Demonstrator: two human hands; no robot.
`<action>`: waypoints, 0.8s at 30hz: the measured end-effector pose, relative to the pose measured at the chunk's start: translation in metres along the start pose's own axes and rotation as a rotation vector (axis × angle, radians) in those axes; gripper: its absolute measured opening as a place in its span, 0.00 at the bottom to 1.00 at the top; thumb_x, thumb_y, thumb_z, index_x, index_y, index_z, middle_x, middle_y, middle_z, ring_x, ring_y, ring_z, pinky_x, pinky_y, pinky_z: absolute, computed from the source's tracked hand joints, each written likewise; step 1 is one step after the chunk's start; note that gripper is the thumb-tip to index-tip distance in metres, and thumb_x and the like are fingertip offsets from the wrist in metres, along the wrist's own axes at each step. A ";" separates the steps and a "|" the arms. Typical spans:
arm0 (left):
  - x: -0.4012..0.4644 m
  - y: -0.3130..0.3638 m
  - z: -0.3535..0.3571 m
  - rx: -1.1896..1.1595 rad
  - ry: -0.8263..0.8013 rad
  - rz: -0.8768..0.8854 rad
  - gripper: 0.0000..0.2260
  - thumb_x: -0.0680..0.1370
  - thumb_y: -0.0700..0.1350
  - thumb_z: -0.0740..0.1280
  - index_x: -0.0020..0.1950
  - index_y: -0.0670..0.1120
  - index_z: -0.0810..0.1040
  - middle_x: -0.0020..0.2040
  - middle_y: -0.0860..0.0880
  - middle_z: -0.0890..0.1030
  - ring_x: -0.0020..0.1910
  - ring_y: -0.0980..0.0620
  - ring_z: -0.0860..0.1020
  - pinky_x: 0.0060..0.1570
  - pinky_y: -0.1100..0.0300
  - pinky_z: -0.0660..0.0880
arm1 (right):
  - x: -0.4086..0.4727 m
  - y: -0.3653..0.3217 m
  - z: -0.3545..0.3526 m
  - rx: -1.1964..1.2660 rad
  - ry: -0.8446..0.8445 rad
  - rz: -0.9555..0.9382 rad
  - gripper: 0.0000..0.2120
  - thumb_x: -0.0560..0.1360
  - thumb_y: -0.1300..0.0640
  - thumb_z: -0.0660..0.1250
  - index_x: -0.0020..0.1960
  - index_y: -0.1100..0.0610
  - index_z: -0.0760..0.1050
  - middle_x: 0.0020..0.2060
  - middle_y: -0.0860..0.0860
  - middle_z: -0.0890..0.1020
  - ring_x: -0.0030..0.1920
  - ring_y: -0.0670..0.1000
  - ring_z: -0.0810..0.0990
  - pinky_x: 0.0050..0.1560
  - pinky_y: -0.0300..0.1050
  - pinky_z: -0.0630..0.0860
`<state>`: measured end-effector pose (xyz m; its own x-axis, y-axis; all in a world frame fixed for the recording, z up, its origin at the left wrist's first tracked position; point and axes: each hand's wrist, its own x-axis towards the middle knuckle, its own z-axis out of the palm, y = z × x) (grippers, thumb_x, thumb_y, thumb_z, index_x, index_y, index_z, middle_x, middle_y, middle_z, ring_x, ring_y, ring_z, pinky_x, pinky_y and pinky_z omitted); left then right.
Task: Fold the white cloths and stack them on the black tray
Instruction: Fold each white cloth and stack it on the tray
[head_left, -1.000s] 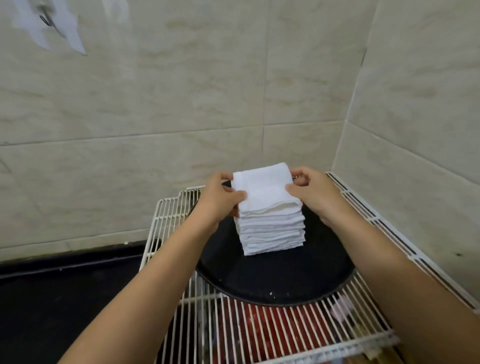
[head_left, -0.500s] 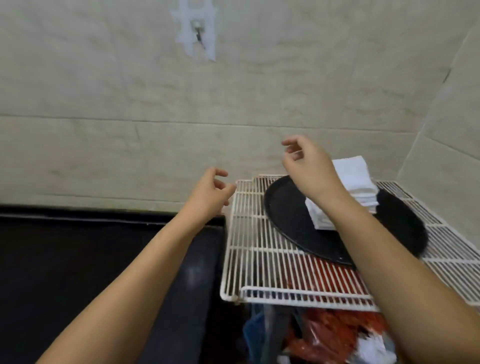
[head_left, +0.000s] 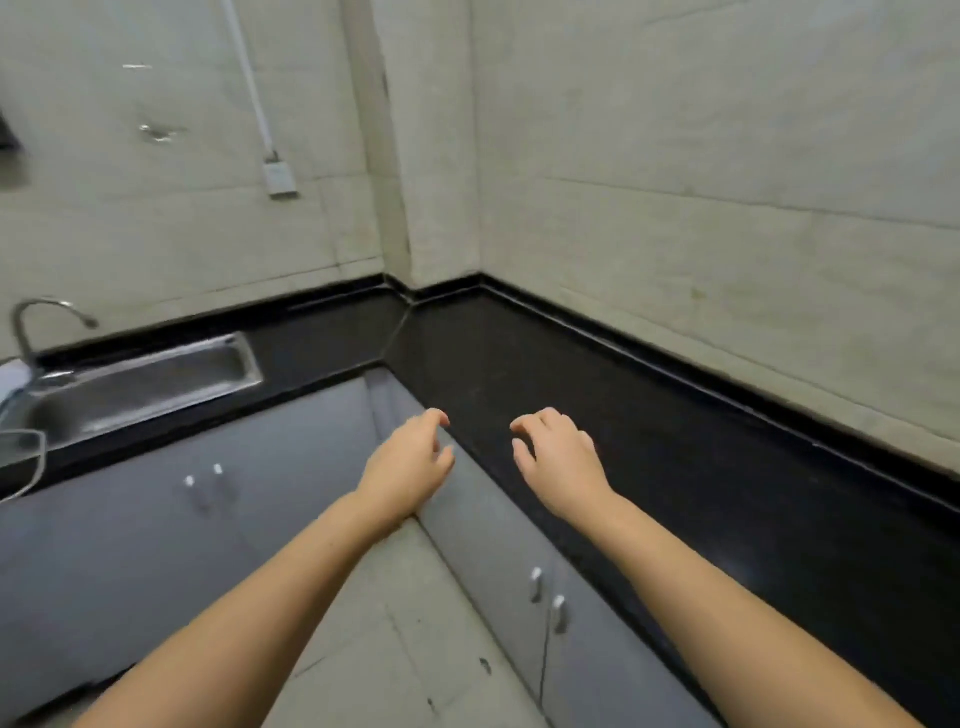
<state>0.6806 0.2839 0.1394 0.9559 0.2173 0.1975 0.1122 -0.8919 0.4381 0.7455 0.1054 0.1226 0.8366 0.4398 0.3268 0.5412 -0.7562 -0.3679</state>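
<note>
Both our hands are out in front, holding nothing. Left hand hangs over the counter's front edge near the inside corner, fingers loosely curled, grip released. Right hand is over the black counter itself, palm down, fingers loosely bent, grip also released. Can't tell if either fingertip touches the surface.

Task items: neither white cloths nor black tray are in frame, so we can't say where they sit.

The counter runs in an L around a tiled wall corner. A steel sink is set into the left run, with a curved faucet at its far left end. Grey cabinet doors with small white knobs sit below both runs. A white wall socket with a conduit running up is above the left run. Tiled floor shows between our forearms.
</note>
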 end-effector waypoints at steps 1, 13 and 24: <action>-0.005 -0.030 -0.011 0.034 0.013 -0.042 0.15 0.80 0.48 0.60 0.66 0.47 0.68 0.50 0.47 0.77 0.50 0.47 0.76 0.48 0.53 0.74 | 0.010 -0.022 0.022 -0.023 -0.029 -0.055 0.15 0.80 0.50 0.57 0.64 0.52 0.72 0.59 0.51 0.74 0.59 0.54 0.73 0.55 0.50 0.68; -0.061 -0.319 -0.066 0.319 -0.011 -0.576 0.18 0.80 0.50 0.58 0.68 0.47 0.66 0.64 0.45 0.72 0.64 0.45 0.70 0.57 0.51 0.71 | 0.109 -0.236 0.245 -0.136 -0.437 -0.580 0.22 0.80 0.44 0.49 0.67 0.53 0.67 0.64 0.53 0.72 0.65 0.56 0.69 0.61 0.51 0.64; -0.002 -0.522 -0.148 0.291 0.034 -0.880 0.17 0.80 0.49 0.58 0.68 0.46 0.66 0.63 0.44 0.73 0.64 0.44 0.70 0.58 0.49 0.71 | 0.271 -0.417 0.386 -0.101 -0.572 -0.852 0.20 0.81 0.46 0.51 0.69 0.54 0.65 0.66 0.53 0.69 0.67 0.55 0.66 0.65 0.51 0.62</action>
<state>0.5799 0.8077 0.0396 0.4863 0.8707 -0.0737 0.8616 -0.4638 0.2062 0.7789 0.7268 0.0288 0.1079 0.9938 -0.0285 0.9860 -0.1106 -0.1246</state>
